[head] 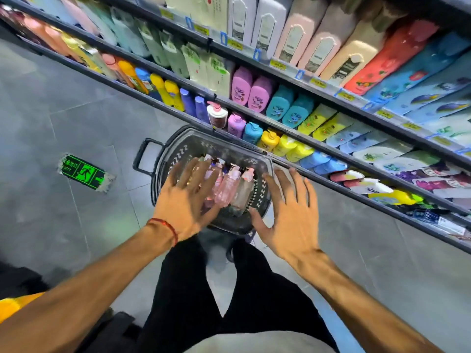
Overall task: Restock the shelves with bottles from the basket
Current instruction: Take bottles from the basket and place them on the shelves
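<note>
The shelves [331, 89] run diagonally from the upper left to the lower right of the frame, packed tight with upright bottles and pouches. That is the main risk: little free room shows in the visible rows, so a bottle pushed in carelessly would likely knock its neighbours over or off the front rail. The grey floor [63, 110] in the left half offers the open room for stepping and swinging the arms, while the right side is hemmed in by the shelf edges. The basket [183, 149] sits on the floor at frame centre, just beside the lowest shelf, its handle [139, 156] jutting left. It lies close ahead of the person's legs [193, 289], so a forward step could kick or tip it. The left hand [186, 197] hovers over the basket's left part, fingers spread and grasping nothing; whether they touch the load cannot be told. The right hand [290, 215] is likewise spread and empty, over the basket's right rim. The bottles [229, 184], pink and clear with pump tops, lie side by side inside the basket. They look smooth, so a loose hold may let one slip, and their pump heads could snag on the basket wall when they are lifted.
</note>
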